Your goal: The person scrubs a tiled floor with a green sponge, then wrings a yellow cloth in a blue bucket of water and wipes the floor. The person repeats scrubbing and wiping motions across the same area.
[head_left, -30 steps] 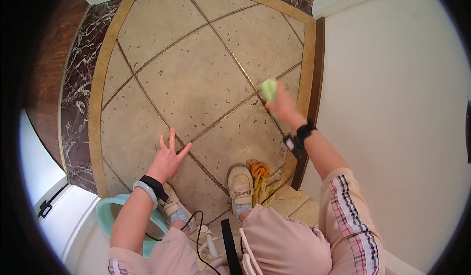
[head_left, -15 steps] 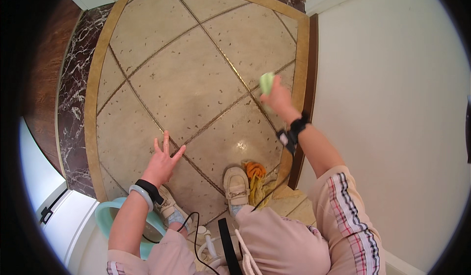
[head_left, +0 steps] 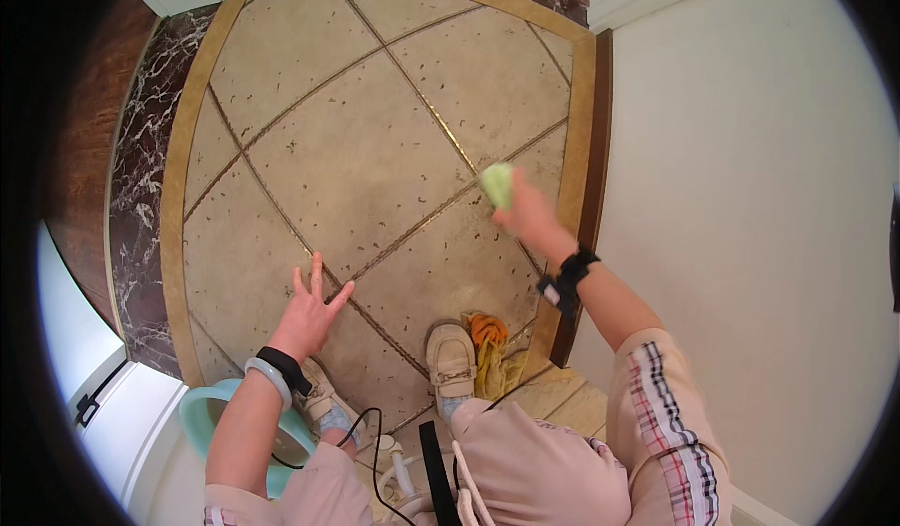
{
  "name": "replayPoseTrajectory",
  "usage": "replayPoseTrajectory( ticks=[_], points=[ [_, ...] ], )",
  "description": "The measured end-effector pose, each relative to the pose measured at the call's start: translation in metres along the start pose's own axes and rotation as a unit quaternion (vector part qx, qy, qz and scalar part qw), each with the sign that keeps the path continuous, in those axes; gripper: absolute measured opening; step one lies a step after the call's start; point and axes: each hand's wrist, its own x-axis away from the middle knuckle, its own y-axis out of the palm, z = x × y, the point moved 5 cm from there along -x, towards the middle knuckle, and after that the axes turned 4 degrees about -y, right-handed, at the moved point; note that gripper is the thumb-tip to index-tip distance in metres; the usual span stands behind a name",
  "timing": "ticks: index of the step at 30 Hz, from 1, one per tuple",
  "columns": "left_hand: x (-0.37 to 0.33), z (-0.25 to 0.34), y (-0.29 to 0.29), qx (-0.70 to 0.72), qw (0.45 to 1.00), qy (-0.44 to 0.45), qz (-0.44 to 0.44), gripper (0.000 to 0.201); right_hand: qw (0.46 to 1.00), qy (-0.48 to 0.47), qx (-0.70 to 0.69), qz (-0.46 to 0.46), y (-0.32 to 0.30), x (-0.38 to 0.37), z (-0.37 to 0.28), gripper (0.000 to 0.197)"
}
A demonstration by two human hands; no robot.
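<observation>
Clock positions are read from the view's centre, with 12 o'clock pointing away from the person. Teal basin (head_left: 194, 423): 8 o'clock, near the left shoe (head_left: 322, 390). Orange-and-yellow cloth (head_left: 489, 350): 5 o'clock, just beside the right shoe (head_left: 452, 353). Left hand (head_left: 309, 312): 8 o'clock, released, fingers spread; floor contact cannot be determined. Right hand (head_left: 532, 217): 2 o'clock, motion-blurred, grasping a pale green object (head_left: 497, 185) at 1 o'clock, above the tiled floor (head_left: 337, 113).
</observation>
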Motion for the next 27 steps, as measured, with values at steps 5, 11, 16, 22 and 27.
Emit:
replayPoseTrajectory(
  ticks=[5, 11, 16, 22, 27],
  points=[
    [-0.003, -0.003, 0.011, 0.022, 1.0, 0.006, 0.007, 0.089, 0.979, 0.168, -0.047, 0.105, -0.022, -0.01, 0.064, 0.074],
    [-0.002, 0.001, -0.006, 0.012, 1.0, -0.003, -0.004, 0.091, 0.986, 0.148, -0.057, 0.042, -0.039, 0.001, 0.09, 0.068],
    [-0.002, -0.003, 0.014, 0.015, 1.0, -0.015, 0.0, 0.092, 0.999, 0.044, -0.009, -0.005, -0.006, 0.004, 0.044, 0.072],
    [-0.003, -0.001, 0.0, 0.015, 0.999, -0.024, -0.014, 0.092, 0.98, 0.174, -0.053, 0.084, -0.042, -0.015, 0.099, 0.07],
    [-0.004, -0.002, 0.015, -0.041, 0.999, -0.008, 0.033, 0.096, 0.994, 0.07, -0.081, -0.033, -0.001, -0.018, -0.033, 0.066]
  ],
)
